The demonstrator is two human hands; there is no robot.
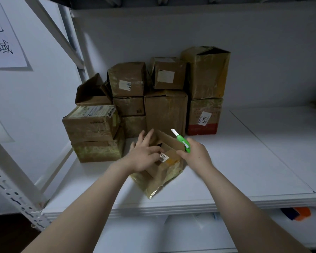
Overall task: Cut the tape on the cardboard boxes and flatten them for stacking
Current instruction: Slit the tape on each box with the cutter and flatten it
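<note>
Open box (161, 175) under left hand (144, 157), fingers spread, right hand (196, 156) curled round green knife (184, 143) (blade out), seemingly touching flap (172, 154).

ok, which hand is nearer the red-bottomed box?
Right. The right hand, holding the green cutter, is in front of the red-bottomed box; the left hand is farther left.

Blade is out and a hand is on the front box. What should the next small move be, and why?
Probably lower the knife to the box's taped seam. The right hand grips the knife with its blade raised above the rim, cutting nothing. The left hand rests on the box, which stands open-topped, unflattened and wrapped in glossy tape.
</note>
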